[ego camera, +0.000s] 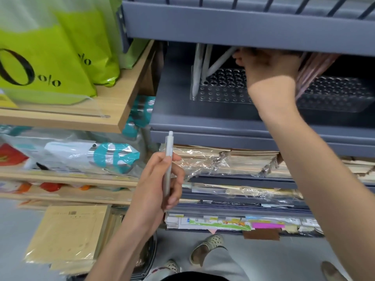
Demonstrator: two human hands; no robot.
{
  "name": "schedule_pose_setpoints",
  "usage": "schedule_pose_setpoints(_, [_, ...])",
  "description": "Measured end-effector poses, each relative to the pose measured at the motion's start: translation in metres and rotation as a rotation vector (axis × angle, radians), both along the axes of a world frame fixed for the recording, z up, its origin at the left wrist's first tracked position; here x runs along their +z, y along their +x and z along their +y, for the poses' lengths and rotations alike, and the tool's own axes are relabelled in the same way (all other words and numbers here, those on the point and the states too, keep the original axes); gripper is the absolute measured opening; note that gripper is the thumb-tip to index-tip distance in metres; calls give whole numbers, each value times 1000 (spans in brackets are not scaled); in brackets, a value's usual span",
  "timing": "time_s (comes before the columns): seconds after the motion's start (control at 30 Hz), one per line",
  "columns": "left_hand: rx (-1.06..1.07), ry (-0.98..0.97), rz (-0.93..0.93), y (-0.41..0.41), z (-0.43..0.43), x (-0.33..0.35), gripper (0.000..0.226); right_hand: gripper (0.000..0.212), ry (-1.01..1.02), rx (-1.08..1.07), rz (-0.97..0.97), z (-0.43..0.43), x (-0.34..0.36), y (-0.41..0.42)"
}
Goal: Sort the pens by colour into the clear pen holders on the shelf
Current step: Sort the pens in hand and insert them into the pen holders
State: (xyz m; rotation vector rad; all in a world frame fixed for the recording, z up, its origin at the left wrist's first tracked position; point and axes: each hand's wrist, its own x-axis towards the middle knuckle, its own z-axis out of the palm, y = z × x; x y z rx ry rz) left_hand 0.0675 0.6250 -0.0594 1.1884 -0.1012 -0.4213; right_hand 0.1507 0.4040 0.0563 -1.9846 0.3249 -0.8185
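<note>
My left hand [162,183] grips a pale grey pen [169,151] upright, in front of the lower shelves. My right hand [267,65] reaches into the grey shelf, its fingers curled round the top of a grey pen [220,61] that leans into the left clear pen holder [221,94]. Two more grey pens [197,67] stand in that holder's left holes. A bunch of pink pens [312,74] leans in the right clear pen holder [336,98], just right of my right wrist. The upper shelf edge hides the pens' tops.
The grey shelf above [243,27] overhangs the holders closely. Green bags [50,63] stand on a wooden shelf at left. Wrapped paper stacks [223,159] fill the shelves below. Brown envelopes [69,236] lie at lower left. Feet in sandals [207,248] stand on the floor.
</note>
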Motion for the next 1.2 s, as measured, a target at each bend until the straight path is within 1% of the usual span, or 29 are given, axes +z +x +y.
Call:
schedule_pose_setpoints(0.07, [8,19,-42,1,1,2,26,29,-93,-9,114,1,2,12])
schedule_pose_setpoints(0.13, [22,33,-74,1,0,4,23,35,-182,14,178,5,7,22])
schedule_pose_setpoints(0.23, [68,7,-68,2,-1,3,30,33,-260,84,193,11,12,32])
schedule_pose_setpoints(0.3, [87,-27,-41,3,-1,3,28,33,-347,99,223,13,13,33])
schedule_pose_setpoints(0.37, [122,-49,-30,3,-1,3,28,38,-442,101,276,11,14,33])
schedule_pose_setpoints(0.4, [136,-50,-42,4,-1,4,26,42,-451,99,315,9,14,33])
schedule_pose_setpoints(0.5, [159,46,-139,4,0,3,10,47,-451,100,366,5,14,33])
schedule_pose_setpoints(0.53, [168,91,-173,5,0,3,10,48,-458,103,374,4,14,33])
schedule_pose_setpoints(0.57, [178,132,-206,5,0,3,15,48,-459,109,388,4,15,33])
schedule_pose_setpoints(0.63, [207,185,-250,5,0,1,25,44,-406,122,368,4,17,32])
schedule_pose_setpoints(0.67, [230,193,-260,6,0,1,26,37,-326,130,305,3,16,31])
schedule_pose_setpoints(0.73, [264,178,-265,7,-1,1,23,16,-37,154,124,5,13,20])
schedule_pose_setpoints(0.77, [265,164,-267,7,-2,1,22,15,91,177,46,8,11,9])
schedule_pose_setpoints(0.8, [258,147,-271,7,-3,2,23,14,159,229,10,10,7,-4])
schedule_pose_setpoints(0.83, [249,124,-275,7,-5,3,24,12,172,304,19,11,2,-17])
schedule_pose_setpoints(0.9, [248,78,-266,7,-9,5,22,6,117,460,111,15,-8,-43])
schedule_pose_setpoints(0.97, [259,56,-252,6,-14,6,19,7,59,561,201,19,-16,-61])
schedule_pose_setpoints(1.1, [255,59,-272,4,-22,9,22,13,63,614,261,24,-30,-74])
schedule_pose_setpoints(1.2, [225,85,-321,3,-26,12,21,13,101,588,225,22,-29,-76])
